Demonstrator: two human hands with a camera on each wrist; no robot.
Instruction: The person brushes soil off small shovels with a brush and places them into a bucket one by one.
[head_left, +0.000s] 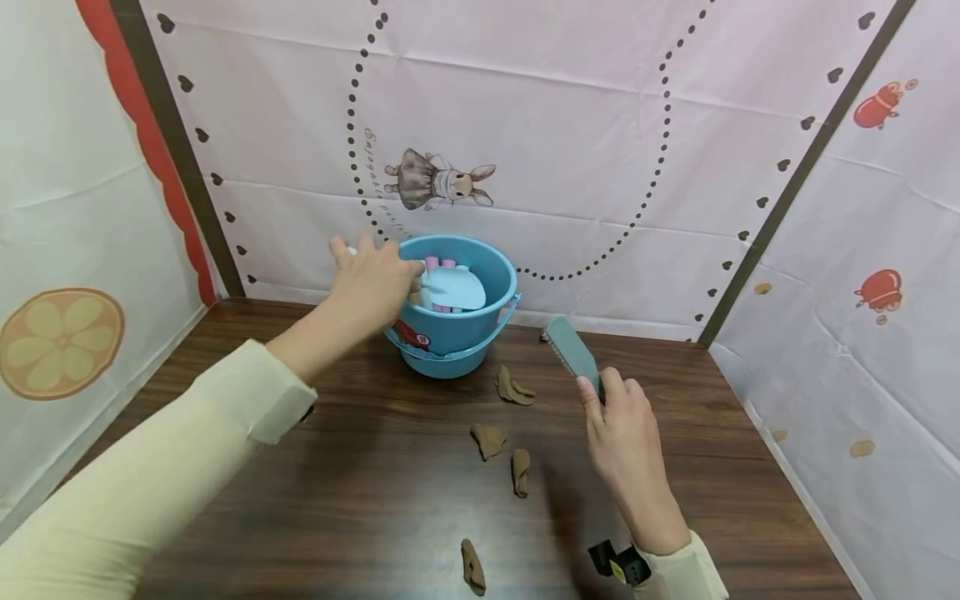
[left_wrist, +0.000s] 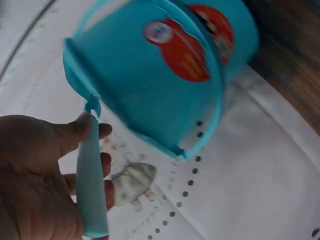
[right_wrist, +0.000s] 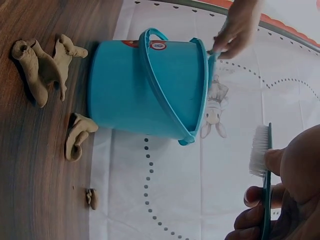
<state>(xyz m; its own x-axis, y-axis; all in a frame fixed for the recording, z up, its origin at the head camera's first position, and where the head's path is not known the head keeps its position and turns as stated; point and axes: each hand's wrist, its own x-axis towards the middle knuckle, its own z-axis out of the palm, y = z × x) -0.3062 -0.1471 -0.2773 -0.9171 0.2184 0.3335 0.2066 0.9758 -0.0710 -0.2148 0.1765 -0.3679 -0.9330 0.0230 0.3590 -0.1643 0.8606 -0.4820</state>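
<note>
My left hand [head_left: 372, 279] grips the pale blue handle [left_wrist: 91, 185] of a toy shovel at the rim of a blue bucket [head_left: 453, 333]. The shovel's blade [head_left: 457, 289] lies over the bucket's mouth in the head view; pink pieces [head_left: 432, 263] show inside. My right hand [head_left: 626, 429] holds a brush [head_left: 573, 348] with a teal back, its white bristles [right_wrist: 259, 150] visible in the right wrist view. Right of the bucket, the brush is raised above the table. Brown clay-like pieces [head_left: 489, 440] lie scattered on the table between the hands.
The dark wooden table [head_left: 360, 508] meets a white patterned cloth wall [head_left: 525, 150] close behind the bucket. Cloth walls also stand left and right. One brown piece [head_left: 472, 567] lies near the front, and a small bit [right_wrist: 91, 198] lies by the back wall.
</note>
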